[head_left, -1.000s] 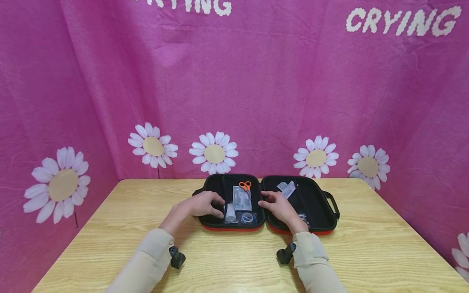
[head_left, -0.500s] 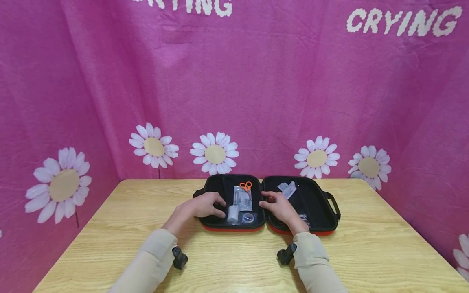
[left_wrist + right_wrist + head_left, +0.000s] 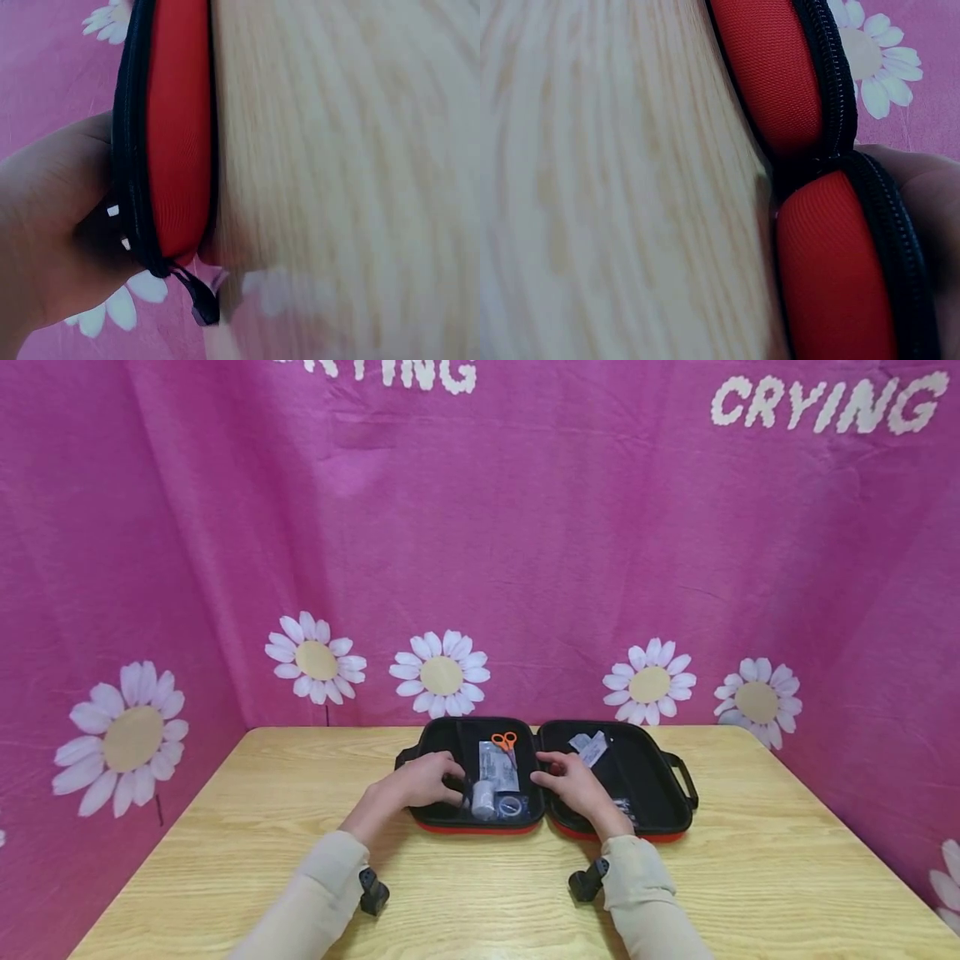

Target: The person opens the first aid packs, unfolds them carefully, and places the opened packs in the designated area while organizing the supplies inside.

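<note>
A black-lined case with a red shell (image 3: 480,830) lies unfolded on the table in the head view. Over its left half, my left hand (image 3: 427,778) reaches in, thumb and fingers parted. Just right of those fingertips stands a white bandage roll (image 3: 483,800) in clear wrap. A wrapped tape roll (image 3: 511,807), a flat clear packet (image 3: 497,764) and orange-handled scissors (image 3: 505,743) are beside it. My right hand (image 3: 576,782) is at the inner rim of the right half, near the hinge, thumb and fingers apart around a small red thing (image 3: 555,768) partly hidden beneath it.
Small white packets (image 3: 589,747) lie in the right half, and more small items (image 3: 624,810) show by the right wrist. A carry handle (image 3: 682,778) sticks out at the right. Behind the wooden table (image 3: 480,893) hangs a pink cloth (image 3: 525,527) with daisies.
The bandage roll has shifted slightly right and stands more upright. My left hand has moved a little right with its fingers bent further in. The right hand has stayed in place.
</note>
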`<state>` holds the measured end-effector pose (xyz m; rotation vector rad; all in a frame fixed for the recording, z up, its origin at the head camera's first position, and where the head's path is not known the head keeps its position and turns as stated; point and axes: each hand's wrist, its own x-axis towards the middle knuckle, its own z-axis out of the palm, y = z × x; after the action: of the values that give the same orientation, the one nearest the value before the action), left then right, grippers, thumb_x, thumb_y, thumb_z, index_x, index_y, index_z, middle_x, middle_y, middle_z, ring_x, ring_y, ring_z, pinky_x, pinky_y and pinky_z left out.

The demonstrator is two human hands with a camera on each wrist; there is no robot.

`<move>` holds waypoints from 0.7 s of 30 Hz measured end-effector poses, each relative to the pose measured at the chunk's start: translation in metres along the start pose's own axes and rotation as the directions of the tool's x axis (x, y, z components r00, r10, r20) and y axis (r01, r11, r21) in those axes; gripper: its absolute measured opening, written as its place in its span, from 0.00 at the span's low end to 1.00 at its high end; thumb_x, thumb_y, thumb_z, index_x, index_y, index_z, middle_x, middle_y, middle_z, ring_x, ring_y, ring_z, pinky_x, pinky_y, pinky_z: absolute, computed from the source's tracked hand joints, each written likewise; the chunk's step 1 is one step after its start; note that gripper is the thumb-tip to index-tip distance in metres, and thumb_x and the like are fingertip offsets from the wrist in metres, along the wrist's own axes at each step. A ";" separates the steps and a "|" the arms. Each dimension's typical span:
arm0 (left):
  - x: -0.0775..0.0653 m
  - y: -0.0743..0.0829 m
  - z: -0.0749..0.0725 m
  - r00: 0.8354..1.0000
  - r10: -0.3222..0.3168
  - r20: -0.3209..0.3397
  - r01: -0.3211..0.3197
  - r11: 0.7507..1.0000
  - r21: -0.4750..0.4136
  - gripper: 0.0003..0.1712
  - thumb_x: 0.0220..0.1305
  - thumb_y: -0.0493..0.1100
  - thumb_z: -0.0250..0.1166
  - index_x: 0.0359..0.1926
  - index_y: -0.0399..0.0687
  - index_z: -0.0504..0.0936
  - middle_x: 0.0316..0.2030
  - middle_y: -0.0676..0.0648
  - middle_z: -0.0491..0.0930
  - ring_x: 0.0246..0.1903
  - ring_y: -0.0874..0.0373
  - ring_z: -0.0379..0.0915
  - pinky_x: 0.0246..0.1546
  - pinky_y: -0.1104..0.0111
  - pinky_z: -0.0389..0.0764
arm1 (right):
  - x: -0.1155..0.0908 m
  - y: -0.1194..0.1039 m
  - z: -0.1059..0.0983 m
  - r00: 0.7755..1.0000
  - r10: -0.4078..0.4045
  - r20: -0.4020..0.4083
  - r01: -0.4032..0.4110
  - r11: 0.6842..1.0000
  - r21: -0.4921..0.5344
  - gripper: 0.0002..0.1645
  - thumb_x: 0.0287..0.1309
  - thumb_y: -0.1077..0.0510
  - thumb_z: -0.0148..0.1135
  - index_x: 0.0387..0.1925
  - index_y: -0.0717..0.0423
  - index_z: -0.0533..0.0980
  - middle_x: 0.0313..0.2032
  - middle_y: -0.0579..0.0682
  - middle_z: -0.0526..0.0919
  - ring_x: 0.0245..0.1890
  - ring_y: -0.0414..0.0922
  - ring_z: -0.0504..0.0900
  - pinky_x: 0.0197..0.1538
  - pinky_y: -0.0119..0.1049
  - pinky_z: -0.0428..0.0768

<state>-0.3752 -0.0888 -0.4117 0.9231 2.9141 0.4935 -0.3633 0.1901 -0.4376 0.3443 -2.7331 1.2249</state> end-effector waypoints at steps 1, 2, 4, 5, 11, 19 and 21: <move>0.000 0.001 0.000 1.000 -0.002 0.002 0.002 1.000 0.005 0.18 0.57 0.49 0.73 0.47 0.48 0.87 0.43 0.49 0.79 0.47 0.55 0.75 0.53 0.56 0.78 | 0.000 0.000 0.000 1.000 0.001 -0.002 -0.001 1.000 -0.002 0.28 0.61 0.55 0.66 0.60 0.63 0.76 0.50 0.62 0.83 0.50 0.53 0.78 0.56 0.49 0.75; 0.000 0.002 0.000 1.000 -0.004 0.004 0.004 1.000 0.024 0.18 0.57 0.51 0.73 0.47 0.49 0.87 0.43 0.49 0.79 0.47 0.54 0.75 0.52 0.56 0.78 | 0.000 0.000 0.000 1.000 0.000 -0.003 0.000 1.000 -0.006 0.28 0.61 0.55 0.66 0.60 0.63 0.76 0.50 0.62 0.83 0.49 0.53 0.78 0.55 0.48 0.75; 0.000 0.006 0.000 1.000 -0.008 0.006 0.008 0.998 0.067 0.18 0.57 0.53 0.73 0.45 0.50 0.87 0.42 0.49 0.78 0.46 0.52 0.75 0.49 0.55 0.78 | 0.000 0.000 0.000 1.000 0.000 -0.005 -0.001 1.000 -0.008 0.28 0.61 0.55 0.66 0.60 0.63 0.77 0.48 0.61 0.83 0.48 0.52 0.78 0.54 0.47 0.75; 0.000 0.007 0.000 1.000 -0.010 0.010 0.009 0.997 0.081 0.19 0.57 0.55 0.73 0.45 0.50 0.87 0.42 0.49 0.77 0.45 0.52 0.74 0.48 0.55 0.78 | 0.000 0.000 0.000 1.000 0.000 -0.004 0.000 1.000 -0.007 0.28 0.61 0.55 0.66 0.60 0.63 0.77 0.48 0.61 0.83 0.47 0.51 0.78 0.54 0.46 0.75; -0.001 0.006 -0.004 0.998 -0.034 0.056 0.030 0.998 0.060 0.19 0.60 0.56 0.71 0.46 0.51 0.86 0.43 0.50 0.76 0.45 0.56 0.72 0.50 0.57 0.77 | 0.000 -0.002 0.000 1.000 0.000 0.005 0.000 1.000 0.004 0.28 0.61 0.55 0.67 0.60 0.64 0.76 0.43 0.59 0.84 0.42 0.48 0.77 0.49 0.40 0.74; -0.003 0.008 -0.001 0.999 -0.042 0.034 0.037 0.987 0.157 0.29 0.61 0.65 0.65 0.54 0.51 0.84 0.45 0.50 0.75 0.48 0.53 0.72 0.45 0.54 0.77 | 0.000 -0.004 0.000 1.000 0.016 0.001 -0.016 1.000 0.003 0.27 0.62 0.56 0.66 0.61 0.63 0.76 0.40 0.57 0.82 0.40 0.47 0.75 0.47 0.38 0.72; -0.004 0.007 0.000 0.998 -0.047 0.031 0.042 0.988 0.149 0.27 0.61 0.63 0.67 0.53 0.51 0.84 0.46 0.50 0.76 0.49 0.53 0.72 0.46 0.53 0.77 | 0.000 -0.004 0.000 1.000 0.017 0.004 -0.017 1.000 -0.001 0.28 0.62 0.56 0.66 0.61 0.63 0.76 0.41 0.57 0.82 0.41 0.47 0.75 0.48 0.39 0.72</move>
<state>-0.3682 -0.0860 -0.4093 0.8704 2.9658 0.2582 -0.3620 0.1877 -0.4351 0.3243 -2.7453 1.2277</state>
